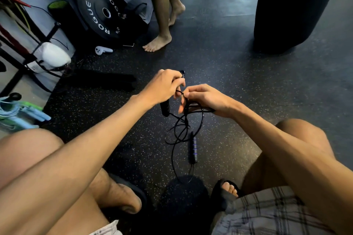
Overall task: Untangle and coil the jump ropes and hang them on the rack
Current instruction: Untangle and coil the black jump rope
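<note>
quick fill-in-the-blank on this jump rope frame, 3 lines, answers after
1. The left hand grips a ___ jump rope handle.
2. The second handle hangs ___ both hands, while the right hand holds the cord loops.
3. The weight plate leaning at the back is lettered ___.

Missing words: black; below; ROGUE

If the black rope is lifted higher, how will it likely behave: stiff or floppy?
Probably floppy: the rope sags in loose loops below the left hand and right hand. The hanging handle would likely swing, since only thin cord carries it. Crossed loops may snag.
</note>
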The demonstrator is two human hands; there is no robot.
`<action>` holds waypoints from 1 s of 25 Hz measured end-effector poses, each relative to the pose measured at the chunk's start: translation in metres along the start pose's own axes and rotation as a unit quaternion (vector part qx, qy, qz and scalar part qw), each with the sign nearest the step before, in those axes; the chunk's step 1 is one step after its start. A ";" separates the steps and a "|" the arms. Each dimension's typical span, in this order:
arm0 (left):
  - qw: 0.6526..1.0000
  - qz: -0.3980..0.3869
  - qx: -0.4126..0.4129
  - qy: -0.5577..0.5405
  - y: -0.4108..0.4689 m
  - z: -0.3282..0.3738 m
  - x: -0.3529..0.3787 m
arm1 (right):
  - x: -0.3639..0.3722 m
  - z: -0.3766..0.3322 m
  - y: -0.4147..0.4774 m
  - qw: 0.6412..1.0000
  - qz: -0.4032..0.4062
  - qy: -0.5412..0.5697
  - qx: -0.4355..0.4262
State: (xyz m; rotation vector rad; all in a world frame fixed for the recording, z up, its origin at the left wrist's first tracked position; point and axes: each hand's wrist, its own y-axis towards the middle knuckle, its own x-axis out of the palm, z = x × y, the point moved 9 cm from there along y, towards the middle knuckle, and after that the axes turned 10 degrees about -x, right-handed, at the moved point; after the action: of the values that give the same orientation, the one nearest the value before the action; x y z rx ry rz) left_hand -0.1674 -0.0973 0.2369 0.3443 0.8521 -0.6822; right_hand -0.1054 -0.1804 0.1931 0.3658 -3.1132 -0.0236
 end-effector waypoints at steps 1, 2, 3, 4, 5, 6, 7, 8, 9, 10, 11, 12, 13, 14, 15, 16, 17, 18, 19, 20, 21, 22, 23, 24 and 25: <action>0.999 -0.029 -0.008 0.022 -0.001 0.000 0.006 | -0.005 0.000 -0.001 1.000 0.015 0.010 0.006; 0.997 -0.054 -0.019 0.041 -0.001 -0.001 0.010 | -0.010 0.000 -0.001 1.000 0.029 0.005 0.009; 0.995 -0.073 -0.032 0.061 0.000 -0.001 0.012 | -0.016 0.001 -0.001 0.999 0.042 -0.010 0.011; 0.992 -0.086 -0.046 0.083 0.000 -0.002 0.013 | -0.022 0.001 -0.002 0.998 0.058 -0.028 0.014; 0.988 -0.100 -0.061 0.104 0.000 -0.003 0.014 | -0.029 0.002 -0.002 0.995 0.079 -0.051 0.015; 0.983 -0.119 -0.072 0.120 -0.001 -0.004 0.016 | -0.036 0.001 -0.001 0.992 0.102 -0.080 0.011; 0.978 -0.144 -0.082 0.128 -0.003 -0.006 0.020 | -0.042 -0.002 0.000 0.986 0.122 -0.117 0.003; 0.974 -0.169 -0.089 0.125 -0.006 -0.008 0.024 | -0.048 -0.005 0.001 0.978 0.138 -0.158 -0.007; 0.972 -0.188 -0.093 0.105 -0.008 -0.011 0.027 | -0.053 -0.006 0.002 0.969 0.147 -0.200 -0.013; 0.973 -0.199 -0.096 0.065 -0.009 -0.012 0.026 | -0.058 -0.005 0.003 0.959 0.152 -0.238 -0.011; 0.975 -0.196 -0.104 0.004 -0.008 -0.013 0.021 | -0.063 -0.002 0.003 0.950 0.152 -0.273 -0.002; 0.974 -0.179 -0.120 -0.069 -0.006 -0.016 0.012 | -0.069 0.004 0.002 0.942 0.147 -0.301 0.014; 0.968 -0.153 -0.141 -0.141 -0.003 -0.020 0.002 | -0.073 0.010 0.000 0.937 0.137 -0.319 0.032; 0.960 -0.123 -0.161 -0.195 0.000 -0.025 -0.007 | -0.073 0.015 -0.002 0.937 0.126 -0.321 0.047; 0.952 -0.095 -0.176 -0.232 0.001 -0.029 -0.014 | -0.073 0.018 -0.002 0.941 0.118 -0.313 0.052; 0.945 -0.071 -0.187 -0.260 0.002 -0.032 -0.018 | -0.071 0.018 -0.003 0.944 0.115 -0.306 0.051; 0.937 -0.052 -0.196 -0.283 0.002 -0.034 -0.020 | -0.070 0.016 -0.003 0.944 0.112 -0.306 0.046; 0.931 -0.036 -0.206 -0.298 0.002 -0.037 -0.021 | -0.069 0.014 -0.002 0.942 0.112 -0.315 0.040; 0.927 -0.021 -0.216 -0.306 0.001 -0.040 -0.021 | -0.071 0.014 -0.002 0.937 0.120 -0.326 0.037; 0.925 -0.006 -0.226 -0.306 0.001 -0.043 -0.022 | -0.075 0.013 -0.003 0.930 0.140 -0.337 0.040; 0.922 0.014 -0.237 -0.307 0.000 -0.047 -0.025 | -0.083 0.013 -0.006 0.922 0.175 -0.342 0.047; 0.917 0.039 -0.250 -0.310 -0.001 -0.052 -0.029 | -0.094 0.016 -0.011 0.915 0.219 -0.332 0.064; 0.908 0.069 -0.264 -0.318 -0.002 -0.058 -0.037 | -0.107 0.021 -0.017 0.909 0.263 -0.312 0.083; 0.896 0.102 -0.279 -0.329 -0.003 -0.066 -0.046 | -0.118 0.025 -0.024 0.899 0.300 -0.300 0.109; 0.881 0.134 -0.295 -0.344 -0.005 -0.075 -0.055 | -0.129 0.026 -0.031 0.882 0.330 -0.311 0.132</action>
State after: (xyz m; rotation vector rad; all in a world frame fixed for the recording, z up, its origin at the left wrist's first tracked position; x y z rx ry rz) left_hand -0.2396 -0.0386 0.2328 -0.3263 0.2812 -0.2195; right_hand 0.0267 -0.1805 0.1660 -0.9057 -3.6627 0.3556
